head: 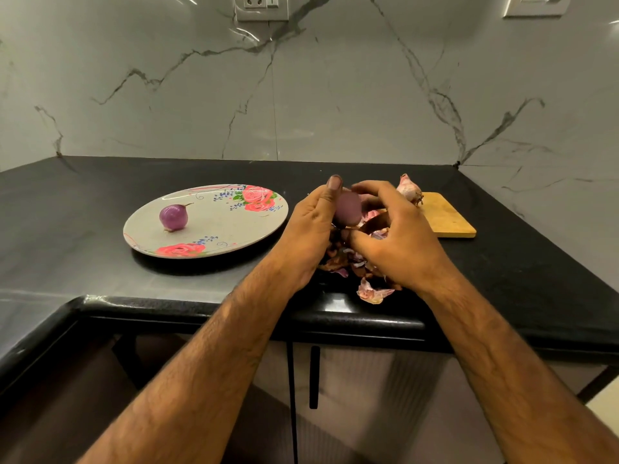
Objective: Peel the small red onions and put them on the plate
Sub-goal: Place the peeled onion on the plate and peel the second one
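Right of plate (231,226), left hand (311,226) pinches onion (348,207); right hand (398,242) curls its fingers round it. Judged light, firm, slick once bare: grip the ends.

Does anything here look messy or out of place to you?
Only the peelings. Loose onion skins lie heaped on the black counter beside the wooden board, and one curled piece sits right at the counter's front edge, where it might well slip off. The plate, with one peeled onion on it, looks tidy.
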